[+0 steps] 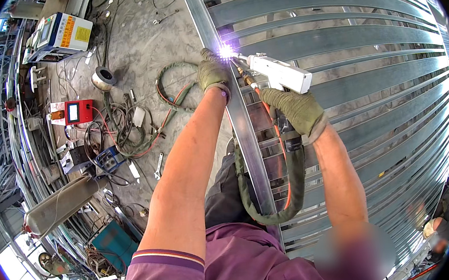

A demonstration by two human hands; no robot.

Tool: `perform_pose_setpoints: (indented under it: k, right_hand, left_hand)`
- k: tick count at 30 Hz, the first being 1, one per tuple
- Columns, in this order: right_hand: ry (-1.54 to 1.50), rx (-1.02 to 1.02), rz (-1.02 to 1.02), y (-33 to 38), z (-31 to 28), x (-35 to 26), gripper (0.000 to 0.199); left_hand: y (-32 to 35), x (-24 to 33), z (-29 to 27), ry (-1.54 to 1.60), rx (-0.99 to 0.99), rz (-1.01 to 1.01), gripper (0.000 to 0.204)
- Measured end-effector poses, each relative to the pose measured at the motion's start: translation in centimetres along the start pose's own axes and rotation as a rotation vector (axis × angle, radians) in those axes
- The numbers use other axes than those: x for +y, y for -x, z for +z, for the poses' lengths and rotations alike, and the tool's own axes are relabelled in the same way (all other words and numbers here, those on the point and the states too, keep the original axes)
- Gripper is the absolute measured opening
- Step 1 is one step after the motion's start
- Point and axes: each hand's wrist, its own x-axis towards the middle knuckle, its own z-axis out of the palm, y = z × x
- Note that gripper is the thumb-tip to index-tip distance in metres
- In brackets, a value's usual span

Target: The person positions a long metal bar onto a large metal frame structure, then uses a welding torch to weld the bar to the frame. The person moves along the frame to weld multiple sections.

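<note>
My right hand (295, 112), in a green work glove, is closed round the grip of a white welding gun (281, 73). The gun's nozzle points left, and a bright violet-white spark (225, 51) glows at its tip, where a slat meets a long metal rail (249, 137). Close below the spark, my gloved left hand (213, 74) grips the rail's left side; its fingertips are partly hidden. A dark sleeved hose (300, 181) and an orange line hang from the gun and loop back over the rail. Many grey metal slats (329, 40) run rightward from the rail.
On the concrete floor at left lie a wire spool (103, 78), a red box with a screen (77, 112), tangled cables (125, 131) and a wrench (159, 166). A white-and-blue machine (63, 34) stands farther back. Another person (439, 227) is at the lower right.
</note>
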Motion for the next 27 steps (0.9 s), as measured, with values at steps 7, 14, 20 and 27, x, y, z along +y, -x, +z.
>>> perform_pose_setpoints:
  k: [7, 14, 20, 27]
  right_hand:
    - [0.097, 0.004, -0.004, 0.2, 0.1, -0.6, 0.029]
    - [0.097, 0.031, 0.047, 0.6, 0.2, -1.2, 0.028]
    - [0.113, 0.020, 0.004, 0.6, 0.1, -1.1, 0.031]
    - [0.110, 0.018, 0.049, 0.5, 0.0, -0.9, 0.032]
  left_hand:
    - [0.2, 0.2, 0.0, 0.209, 0.026, -0.105, 0.062]
    - [-0.7, -0.6, 0.9, 0.154, 0.071, -0.006, 0.063]
    - [-0.8, -0.4, 0.8, 0.160, 0.035, -0.004, 0.058]
    - [-0.6, -0.4, 0.7, 0.136, 0.061, 0.025, 0.057]
